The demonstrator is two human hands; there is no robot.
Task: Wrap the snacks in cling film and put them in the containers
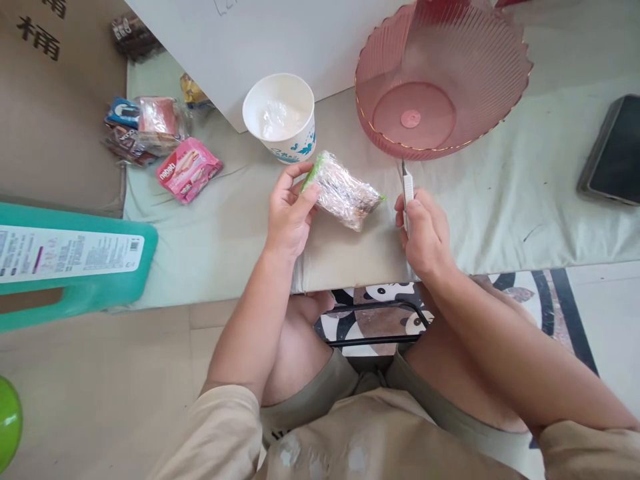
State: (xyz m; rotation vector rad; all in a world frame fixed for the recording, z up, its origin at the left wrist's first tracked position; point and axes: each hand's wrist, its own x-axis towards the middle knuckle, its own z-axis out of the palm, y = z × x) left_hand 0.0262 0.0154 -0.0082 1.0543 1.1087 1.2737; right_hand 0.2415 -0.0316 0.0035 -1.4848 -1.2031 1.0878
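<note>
A seated person holds a clear-wrapped snack packet (344, 190) with green edges just above a pale cloth-covered surface (500, 213), directly in front of the paper cup (280, 119). The left hand (290, 213) pinches the packet's near-cup end, thumb on top and fingers curled beneath, apparently to keep the crinkled film taut and steady. The right hand (425, 230), on the packet's far side from the cup, is closed round a slim utility knife (407, 190), its tip pointing away from the body and close to the packet's free end without touching it; the grip looks chosen for a controlled cut into the wrapper.

The cup, white with blue print, stands upright and open with a scrap of clear film inside. To the cup's right, 1 ribbed pink plastic bowl (440, 80) sits tilted toward the camera. To the cup's left lie a pink wafer packet (189, 170) and a small heap of other wrapped snacks (145, 127). Well to the cup's right, a dark phone (615, 150) rests on the cloth.
</note>
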